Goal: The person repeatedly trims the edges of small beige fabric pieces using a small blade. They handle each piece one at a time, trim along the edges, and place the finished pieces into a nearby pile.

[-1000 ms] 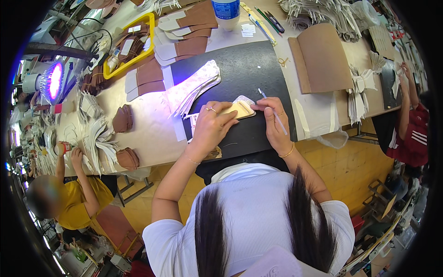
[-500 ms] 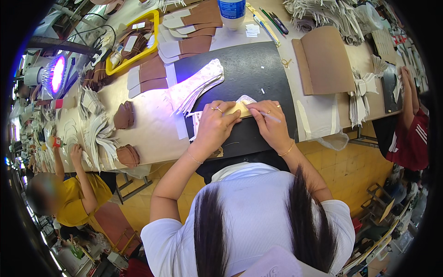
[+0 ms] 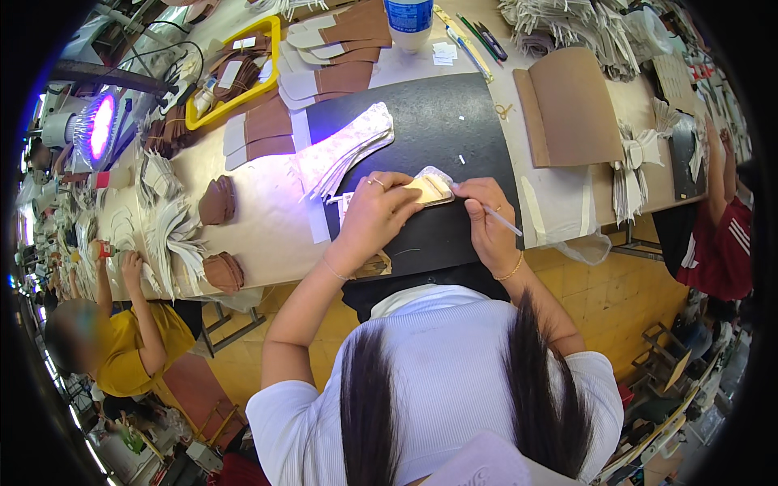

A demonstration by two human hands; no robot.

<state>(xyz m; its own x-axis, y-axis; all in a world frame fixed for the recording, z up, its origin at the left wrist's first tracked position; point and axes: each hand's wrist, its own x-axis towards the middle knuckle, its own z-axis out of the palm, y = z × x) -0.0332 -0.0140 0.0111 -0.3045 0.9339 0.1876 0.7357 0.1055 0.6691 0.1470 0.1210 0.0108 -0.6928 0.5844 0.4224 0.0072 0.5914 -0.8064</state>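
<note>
My left hand (image 3: 374,212) presses its fingers on a small cream-yellow piece (image 3: 431,189) with a pale rounded end, held over the black work mat (image 3: 438,105). Between the fingers of my right hand (image 3: 489,220) is a slim white pen-like stick (image 3: 504,221), slanting down to the right. The right fingertips are close to the piece's right end; whether they touch it I cannot tell. A fanned stack of white patterned pieces (image 3: 348,150) lies on the mat beyond my left hand. Its lower layers spread toward my wrist side.
A lit lamp (image 3: 99,130) shines from the left. Beyond it stands a yellow basket (image 3: 274,49) of brown pieces. Brown-and-white pieces (image 3: 332,81) lie in rows. A bottle (image 3: 409,24) stands at the far edge, a brown folded sheet (image 3: 571,109) at right. Co-workers sit on both sides.
My right hand has drawn back to the right from the piece, and the stick has swung lower. More of the yellow piece's right end shows.
</note>
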